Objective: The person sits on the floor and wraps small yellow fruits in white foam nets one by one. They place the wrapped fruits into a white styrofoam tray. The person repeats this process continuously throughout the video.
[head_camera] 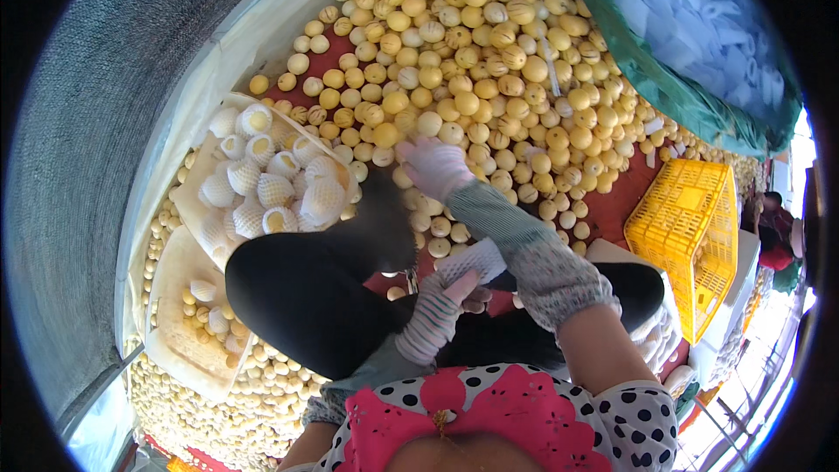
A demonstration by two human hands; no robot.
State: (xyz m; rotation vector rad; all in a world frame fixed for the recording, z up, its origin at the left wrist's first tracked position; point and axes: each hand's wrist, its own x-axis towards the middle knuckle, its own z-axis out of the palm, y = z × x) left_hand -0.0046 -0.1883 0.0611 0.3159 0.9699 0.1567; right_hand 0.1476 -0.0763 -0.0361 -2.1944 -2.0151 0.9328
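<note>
My left hand [432,318], in a striped fingerless glove, holds a white foam net sleeve [473,262] in front of my lap. Beyond it my right hand [436,167], also gloved, reaches to the near edge of a big heap of yellow pepino melons [467,103], some with dark stripes. Its fingers are by a yellow melon [385,136]; blur hides whether they grip one. On the left, a pale crate [203,206] is heaped with melons in white foam nets [275,190].
Below that crate sits a second pale crate [190,364] with loose and netted melons. A yellow plastic crate [682,210] stands tilted at right. A green-rimmed bag [682,82] of foam sleeves [695,6] is at upper right. Another person [777,229] sits far right.
</note>
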